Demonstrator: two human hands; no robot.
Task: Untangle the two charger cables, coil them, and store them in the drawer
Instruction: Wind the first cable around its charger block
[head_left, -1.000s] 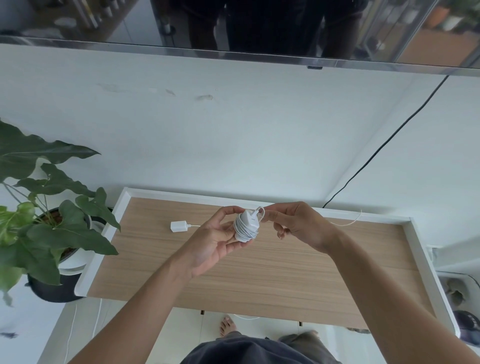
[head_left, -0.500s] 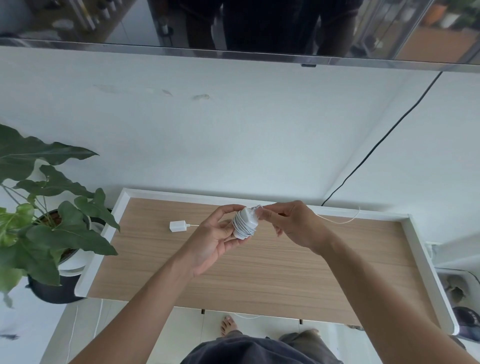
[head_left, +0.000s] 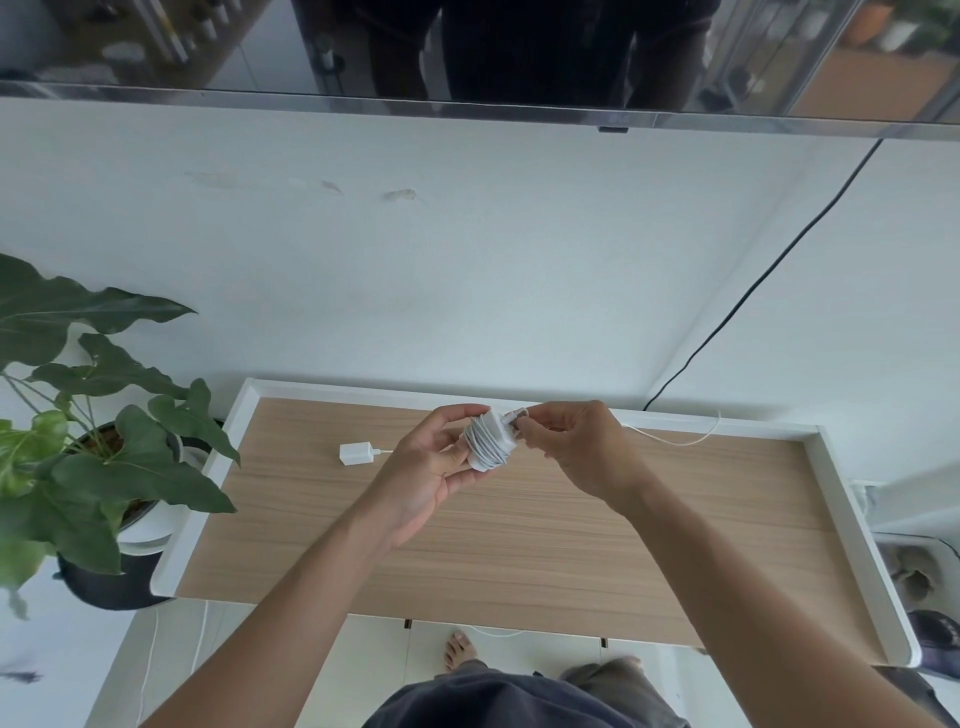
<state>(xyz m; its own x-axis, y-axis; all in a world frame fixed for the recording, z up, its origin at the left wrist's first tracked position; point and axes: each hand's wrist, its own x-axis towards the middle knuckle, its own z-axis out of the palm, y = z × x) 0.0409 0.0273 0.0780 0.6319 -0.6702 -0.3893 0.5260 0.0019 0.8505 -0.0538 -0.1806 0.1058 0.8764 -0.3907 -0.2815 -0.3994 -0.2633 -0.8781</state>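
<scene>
My left hand (head_left: 426, 467) grips a white charger (head_left: 485, 441) with its cable wound tightly around the body, held above the wooden cabinet top (head_left: 519, 535). My right hand (head_left: 576, 447) pinches the cable's free end at the top of the wound bundle. A second white charger plug (head_left: 356, 451) lies on the wood to the left, its thin cable running behind my hands and coming out as a loose white cable (head_left: 675, 441) at the back right. No drawer front is visible from here.
A potted plant (head_left: 88, 441) with big green leaves stands left of the cabinet. A black cord (head_left: 753, 296) runs down the wall at the right. A screen (head_left: 467, 52) hangs on the wall above. The cabinet has a raised white rim (head_left: 857, 519).
My right hand has brought the cable end in closer against the top of the wound charger. The small loop above the bundle has tightened.
</scene>
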